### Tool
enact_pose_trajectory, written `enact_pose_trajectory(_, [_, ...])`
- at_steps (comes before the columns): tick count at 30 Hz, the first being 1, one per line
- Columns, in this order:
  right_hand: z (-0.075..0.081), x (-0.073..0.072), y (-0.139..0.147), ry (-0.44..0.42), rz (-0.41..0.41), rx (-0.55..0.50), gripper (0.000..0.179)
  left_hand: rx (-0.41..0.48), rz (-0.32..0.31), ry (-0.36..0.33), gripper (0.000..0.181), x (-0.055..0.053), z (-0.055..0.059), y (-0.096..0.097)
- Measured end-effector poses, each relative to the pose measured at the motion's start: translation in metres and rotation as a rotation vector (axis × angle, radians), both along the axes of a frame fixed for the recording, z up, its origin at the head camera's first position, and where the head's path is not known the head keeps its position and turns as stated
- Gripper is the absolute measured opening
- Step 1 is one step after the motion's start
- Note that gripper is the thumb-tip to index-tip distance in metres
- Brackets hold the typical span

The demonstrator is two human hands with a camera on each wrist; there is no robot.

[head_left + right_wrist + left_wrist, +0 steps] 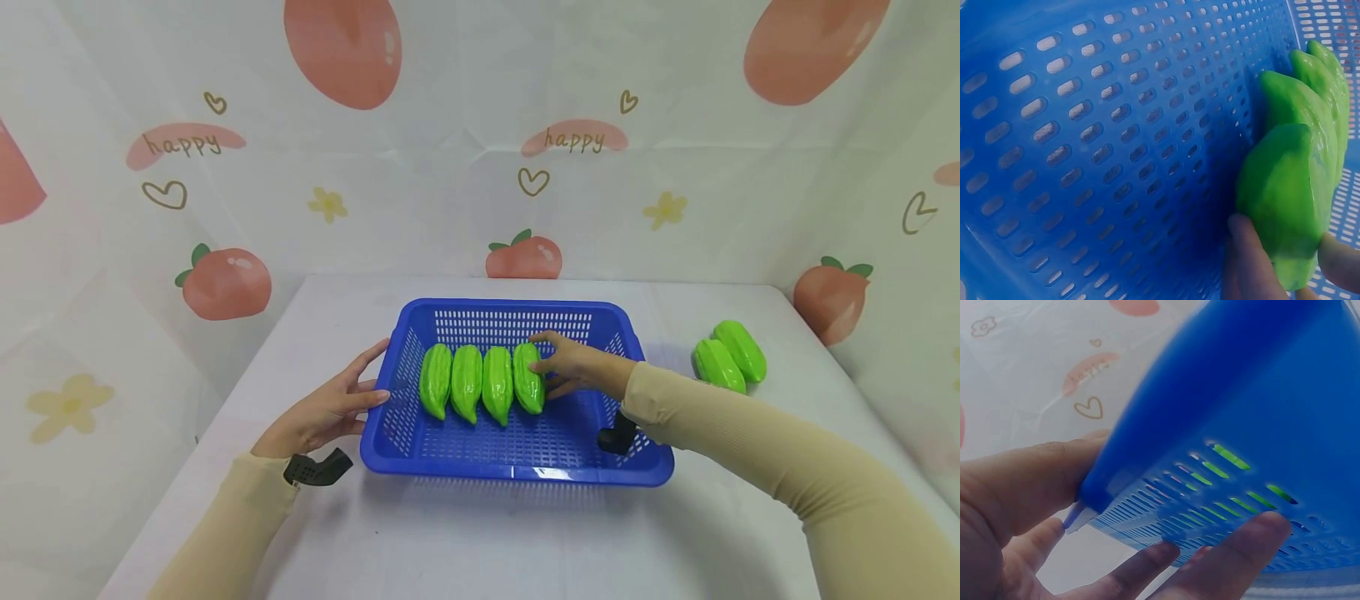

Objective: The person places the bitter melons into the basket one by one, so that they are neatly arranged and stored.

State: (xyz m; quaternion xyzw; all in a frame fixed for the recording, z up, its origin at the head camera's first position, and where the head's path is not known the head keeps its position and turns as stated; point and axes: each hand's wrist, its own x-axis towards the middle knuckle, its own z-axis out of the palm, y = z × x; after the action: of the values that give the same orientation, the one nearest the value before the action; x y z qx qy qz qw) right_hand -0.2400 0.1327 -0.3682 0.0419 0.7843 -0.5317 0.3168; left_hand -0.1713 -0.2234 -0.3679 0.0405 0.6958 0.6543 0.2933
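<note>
Inside a blue plastic basket (517, 475), several glossy green ridged gourds lie side by side, their tapered ends toward me. My right hand (573, 364) reaches over the basket's right side and grips the rightmost gourd (529, 379) between thumb and fingers. In the right wrist view, fingertips (1250, 250) lie along both sides of that gourd (1282, 187), its neighbours just beyond. My left hand (330, 408) holds the basket's left side. Seen from the left wrist, the thumb (1041, 481) is at the rim while other fingers (1235, 550) spread under the slotted outer wall (1229, 506).
Two more green gourds, a nearer one (718, 365) and a farther one (741, 350), lie on the white table (450, 542) right of the basket, beyond my right forearm. A printed cloth backdrop (420, 183) stands behind the table. Each wrist wears a black camera mount.
</note>
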Motion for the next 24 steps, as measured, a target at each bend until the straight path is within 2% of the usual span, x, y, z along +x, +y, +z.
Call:
enact_pose_trajectory(7, [-0.001, -0.001, -0.0008, 0.006, -0.007, 0.035, 0.059, 0.004, -0.024, 0.014, 0.085, -0.0006, -0.0002, -0.0002])
enact_pose_trajectory(19, [-0.0027, -0.001, -0.0006, 0.007, -0.002, 0.047, 0.058, -0.002, -0.027, 0.02, 0.086, -0.0008, 0.0002, 0.0001])
enact_pose_trajectory(24, [-0.0025, -0.0011, -0.0008, 0.0, -0.001, 0.053, 0.058, -0.007, -0.009, 0.005, 0.085, -0.001, -0.0006, 0.0002])
